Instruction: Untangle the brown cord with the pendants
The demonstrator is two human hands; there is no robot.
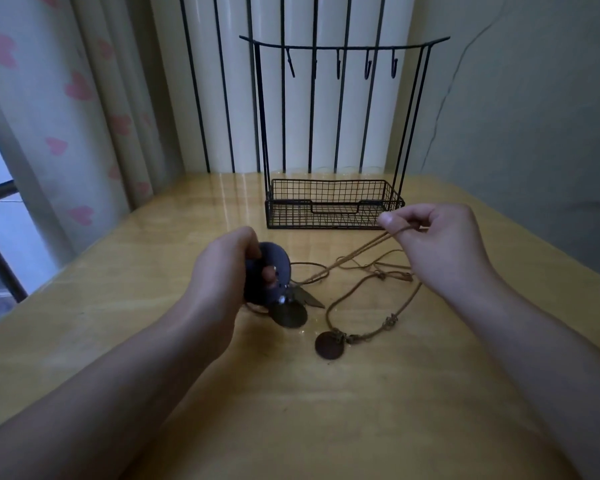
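A brown cord [357, 252] lies in loose tangled loops on the wooden table [153, 271]. My left hand [222, 282] grips a dark round disc pendant [272, 268], lifted off the table, with a brass disc [288, 315] and a leaf-shaped charm [310, 296] hanging below it. My right hand [433, 237] pinches a doubled strand of the cord and holds it taut above the table. A second dark round pendant [329, 345] lies flat on the table on another loop of cord with small metal beads [390, 320].
A black wire rack with a mesh basket [326, 202] and a top bar of hooks [340, 64] stands at the back of the table. Behind it are a ribbed white wall and a heart-patterned curtain [66, 116] on the left.
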